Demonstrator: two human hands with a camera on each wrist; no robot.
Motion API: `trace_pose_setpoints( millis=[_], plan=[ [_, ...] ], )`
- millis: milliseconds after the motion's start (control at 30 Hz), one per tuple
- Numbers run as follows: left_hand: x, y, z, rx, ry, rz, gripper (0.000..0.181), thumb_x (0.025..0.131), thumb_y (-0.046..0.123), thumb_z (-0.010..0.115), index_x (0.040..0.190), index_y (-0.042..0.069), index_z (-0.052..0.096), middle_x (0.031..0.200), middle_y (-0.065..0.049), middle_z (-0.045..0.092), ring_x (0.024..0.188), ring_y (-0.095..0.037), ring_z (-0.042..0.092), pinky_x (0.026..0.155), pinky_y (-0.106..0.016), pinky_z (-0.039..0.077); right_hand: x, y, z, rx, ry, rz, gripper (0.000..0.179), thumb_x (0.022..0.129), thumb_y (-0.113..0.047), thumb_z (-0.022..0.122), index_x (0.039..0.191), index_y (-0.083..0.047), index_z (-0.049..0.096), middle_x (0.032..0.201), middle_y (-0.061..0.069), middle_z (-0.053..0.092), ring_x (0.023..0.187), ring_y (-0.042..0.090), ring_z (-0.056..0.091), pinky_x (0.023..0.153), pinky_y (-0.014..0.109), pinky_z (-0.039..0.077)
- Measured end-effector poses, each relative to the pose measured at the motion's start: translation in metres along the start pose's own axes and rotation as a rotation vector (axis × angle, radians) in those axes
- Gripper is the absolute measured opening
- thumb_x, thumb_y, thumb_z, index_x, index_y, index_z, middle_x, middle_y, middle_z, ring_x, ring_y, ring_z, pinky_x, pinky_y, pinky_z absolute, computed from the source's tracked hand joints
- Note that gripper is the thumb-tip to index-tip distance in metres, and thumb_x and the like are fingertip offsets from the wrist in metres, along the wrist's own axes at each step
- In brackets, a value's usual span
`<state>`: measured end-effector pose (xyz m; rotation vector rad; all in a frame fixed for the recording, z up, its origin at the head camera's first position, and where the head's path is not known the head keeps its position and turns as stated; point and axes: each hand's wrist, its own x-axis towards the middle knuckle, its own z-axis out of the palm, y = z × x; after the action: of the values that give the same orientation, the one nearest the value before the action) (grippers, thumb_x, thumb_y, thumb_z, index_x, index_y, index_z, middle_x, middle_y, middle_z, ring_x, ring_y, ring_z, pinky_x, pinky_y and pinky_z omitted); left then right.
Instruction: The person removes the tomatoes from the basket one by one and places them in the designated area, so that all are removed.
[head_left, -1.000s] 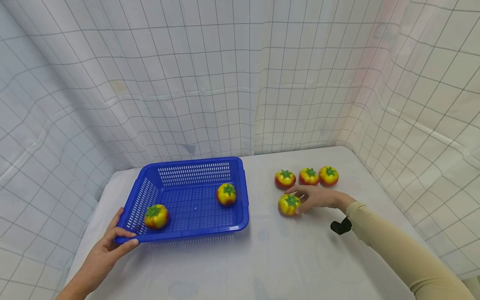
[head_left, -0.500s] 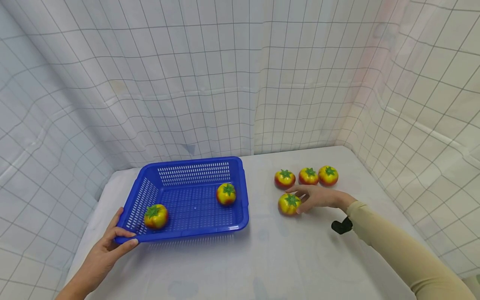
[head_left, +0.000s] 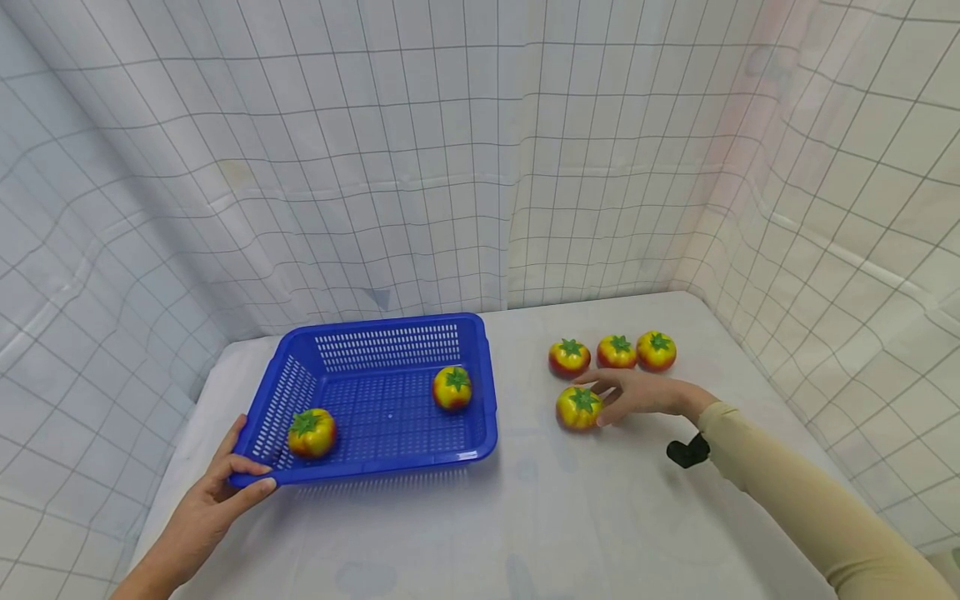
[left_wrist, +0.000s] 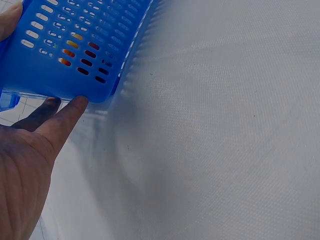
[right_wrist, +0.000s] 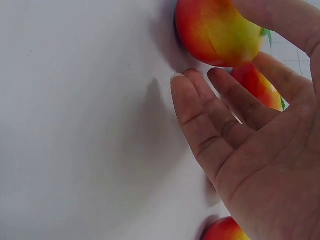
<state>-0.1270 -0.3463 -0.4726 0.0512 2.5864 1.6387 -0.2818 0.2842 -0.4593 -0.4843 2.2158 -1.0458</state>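
A blue plastic basket (head_left: 375,477) with slotted walls sits on the left, two red-and-yellow toy tomatoes inside: one tomato (head_left: 312,434) near its left wall, another tomato (head_left: 452,388) at its right. At the near left corner my left hand (head_left: 207,506) grips the basket, thumb on the rim and fingers around the side. To the right, my right hand (head_left: 640,393) spreads loosely beside a tomato (head_left: 579,408) on the table, thumb and index finger close around its edge. Whether they touch it I cannot tell. The right wrist view shows the other fingers (right_wrist: 192,107) extended below that tomato (right_wrist: 217,32).
Behind the right hand stand three more tomatoes in a row: the left one (head_left: 569,358), the middle one (head_left: 617,352) and the right one (head_left: 656,352). A white cloth covers the table (head_left: 517,508). Grid-patterned white curtains (head_left: 480,167) enclose the back and sides.
My right hand has shifted very slightly to the right, its fingertips easing a little away from the near tomato. The tomatoes, the basket and my left hand look unchanged.
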Motion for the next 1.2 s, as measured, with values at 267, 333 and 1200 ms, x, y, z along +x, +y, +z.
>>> trace_pose_setpoints(
  millis=[267, 333, 1200],
  plan=[
    [0.000, -0.002, -0.001, -0.005, -0.001, 0.003, 0.032, 0.106, 0.023, 0.060, 0.122, -0.004, 0.053, 0.166, 0.023, -0.017, 0.143, -0.066, 0.000, 0.084, -0.005, 0.043, -0.012, -0.002, -0.006, 0.014, -0.021, -0.017, 0.074, 0.093, -0.026, 0.075, 0.156, -0.017, 0.040, 0.147, 0.012, 0.051, 0.131, 0.033, 0.053, 0.105, 0.052, 0.045],
    [-0.001, -0.002, -0.001, -0.005, -0.001, 0.006, 0.032, 0.106, 0.022, 0.060, 0.122, -0.004, 0.052, 0.166, 0.023, -0.017, 0.143, -0.066, 0.000, 0.084, -0.005, 0.043, -0.014, -0.002, -0.008, 0.015, -0.016, -0.012, 0.074, 0.093, -0.026, 0.075, 0.157, -0.016, 0.039, 0.147, 0.012, 0.051, 0.129, 0.032, 0.055, 0.105, 0.052, 0.045],
    [0.000, -0.001, -0.001, 0.014, 0.000, 0.014, 0.030, 0.106, 0.024, 0.060, 0.121, -0.001, 0.053, 0.166, 0.021, -0.017, 0.145, -0.063, -0.003, 0.084, -0.004, 0.042, -0.030, -0.025, -0.021, 0.013, 0.082, -0.052, 0.057, 0.095, -0.028, 0.073, 0.147, -0.020, 0.051, 0.149, 0.012, 0.053, 0.127, 0.025, 0.057, 0.108, 0.050, 0.042]
  ],
)
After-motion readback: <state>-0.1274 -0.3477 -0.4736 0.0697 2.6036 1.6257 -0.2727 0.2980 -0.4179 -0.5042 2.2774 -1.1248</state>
